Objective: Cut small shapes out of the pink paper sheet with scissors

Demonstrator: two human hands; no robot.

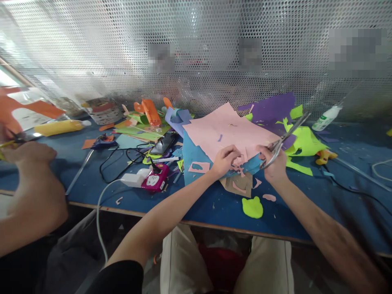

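My left hand (226, 162) has its fingers curled together over a small heap of pink scraps (238, 167), with bits of them at the fingertips. In my right hand (272, 163) are metal scissors (286, 136), their blades pointing up and away to the right. That hand's thumb and finger come close to the edge of a large pink sheet (223, 124). Beneath the pink sheet lies a blue sheet (192, 151). A brown piece (240, 183) with pink offcuts on it is just below my hands. Nearer the table edge rests a lime-green bear-head cutout (252, 207).
At left, another person's hand (30, 155) holds yellow-handled scissors and orange material. A pink power strip (155, 178) with a white cable sits left of my forearm. A glue bottle (327, 118), a yellow glue gun (325, 157) and lime scraps (306, 141) lie at right. Perforated metal (202, 90) stands behind.
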